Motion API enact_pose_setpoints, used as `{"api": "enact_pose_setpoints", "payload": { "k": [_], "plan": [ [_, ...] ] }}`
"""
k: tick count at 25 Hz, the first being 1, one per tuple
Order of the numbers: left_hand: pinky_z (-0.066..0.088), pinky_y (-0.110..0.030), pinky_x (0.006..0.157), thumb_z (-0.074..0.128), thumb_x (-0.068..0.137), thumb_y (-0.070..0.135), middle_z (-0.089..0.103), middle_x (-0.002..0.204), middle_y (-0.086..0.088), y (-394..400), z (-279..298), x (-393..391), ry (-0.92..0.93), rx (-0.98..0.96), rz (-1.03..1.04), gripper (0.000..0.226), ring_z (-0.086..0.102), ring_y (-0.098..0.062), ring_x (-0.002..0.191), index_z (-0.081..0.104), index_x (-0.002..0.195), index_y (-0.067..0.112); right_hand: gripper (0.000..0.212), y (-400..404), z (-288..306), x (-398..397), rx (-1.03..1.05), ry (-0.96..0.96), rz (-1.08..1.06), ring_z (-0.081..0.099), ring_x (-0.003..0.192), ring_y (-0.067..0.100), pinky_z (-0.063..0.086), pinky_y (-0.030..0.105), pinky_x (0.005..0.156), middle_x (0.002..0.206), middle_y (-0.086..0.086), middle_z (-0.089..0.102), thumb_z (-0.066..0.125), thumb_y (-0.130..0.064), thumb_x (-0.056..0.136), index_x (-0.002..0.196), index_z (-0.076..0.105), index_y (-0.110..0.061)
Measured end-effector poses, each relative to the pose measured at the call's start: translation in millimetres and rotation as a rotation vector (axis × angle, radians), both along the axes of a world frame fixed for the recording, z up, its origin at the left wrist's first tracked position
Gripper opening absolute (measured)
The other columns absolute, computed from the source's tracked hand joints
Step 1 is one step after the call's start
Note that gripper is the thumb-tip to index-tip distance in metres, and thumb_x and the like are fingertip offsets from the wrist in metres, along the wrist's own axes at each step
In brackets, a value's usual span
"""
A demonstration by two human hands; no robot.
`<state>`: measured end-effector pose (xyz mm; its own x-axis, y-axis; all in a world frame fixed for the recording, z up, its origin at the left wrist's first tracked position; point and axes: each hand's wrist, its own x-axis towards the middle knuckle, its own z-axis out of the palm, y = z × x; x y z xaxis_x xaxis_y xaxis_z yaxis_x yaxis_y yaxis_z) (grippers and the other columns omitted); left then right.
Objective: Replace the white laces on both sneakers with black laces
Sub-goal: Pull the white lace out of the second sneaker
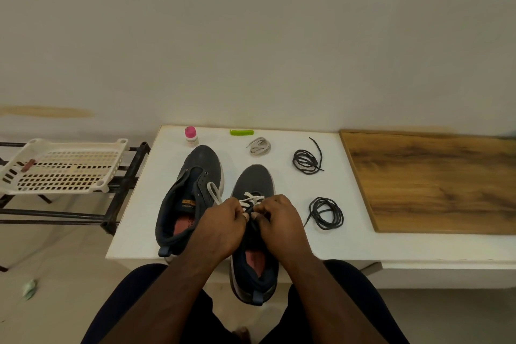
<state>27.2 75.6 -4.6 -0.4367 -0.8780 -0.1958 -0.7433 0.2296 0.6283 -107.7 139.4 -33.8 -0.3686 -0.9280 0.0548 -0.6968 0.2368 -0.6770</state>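
Two dark grey sneakers stand on the white table [139,232], toes away from me. The left sneaker [195,176] has bare eyelets. The right sneaker [255,181] still carries a white lace [251,198] across its eyelets. My left hand [223,226] pinches that lace, and a loop of it rises to the left of the hand. My right hand [279,220] pinches the lace at the shoe's tongue. A loose white lace [259,146] lies bundled at the back. Two coiled black laces lie to the right, one far [306,160] and one near [325,212].
A small pink-capped bottle [190,137] and a green comb [241,132] sit at the table's back edge. A wooden board [435,181] covers the surface to the right. On the left, a white plastic basket [61,166] rests on a black metal rack [122,190].
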Motion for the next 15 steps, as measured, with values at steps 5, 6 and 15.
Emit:
{"api": "enact_pose_setpoints", "payload": {
  "k": [5, 6, 15],
  "plan": [
    [0.048, -0.032, 0.068, 0.055, 0.096, 0.031, 0.062, 0.08, -0.002, -1.2, 2.0, 0.5, -0.001, 0.035, 0.019, 0.015, 0.059, -0.017, 0.076, 0.056, 0.085, 0.02, 0.014, -1.7, 1.2, 5.3, 0.01, 0.037, -0.103, 0.044, 0.082, 0.012, 0.034, 0.014, 0.07, 0.1, 0.001, 0.05, 0.049, -0.004, 0.093, 0.09, 0.053, -0.017],
    [0.05, -0.033, 0.071, 0.056, 0.096, 0.031, 0.063, 0.08, -0.002, -1.4, 2.0, 0.3, 0.006, 0.043, 0.031, 0.015, 0.06, -0.018, 0.077, 0.057, 0.085, 0.02, 0.019, -0.7, 3.6, 3.3, -0.016, -0.037, -0.172, 0.045, 0.079, 0.009, 0.036, 0.011, 0.069, 0.099, 0.001, 0.049, 0.047, -0.001, 0.092, 0.087, 0.05, -0.019],
    [0.054, -0.037, 0.074, 0.054, 0.097, 0.031, 0.063, 0.079, -0.001, -0.7, 0.6, 2.4, 0.013, 0.021, 0.0, 0.013, 0.06, -0.018, 0.075, 0.056, 0.088, 0.022, 0.015, 0.9, 0.5, -3.0, 0.021, -0.065, -0.063, 0.045, 0.086, -0.004, 0.034, 0.004, 0.074, 0.103, -0.002, 0.054, 0.058, -0.015, 0.097, 0.085, 0.057, -0.023]
  ]
}}
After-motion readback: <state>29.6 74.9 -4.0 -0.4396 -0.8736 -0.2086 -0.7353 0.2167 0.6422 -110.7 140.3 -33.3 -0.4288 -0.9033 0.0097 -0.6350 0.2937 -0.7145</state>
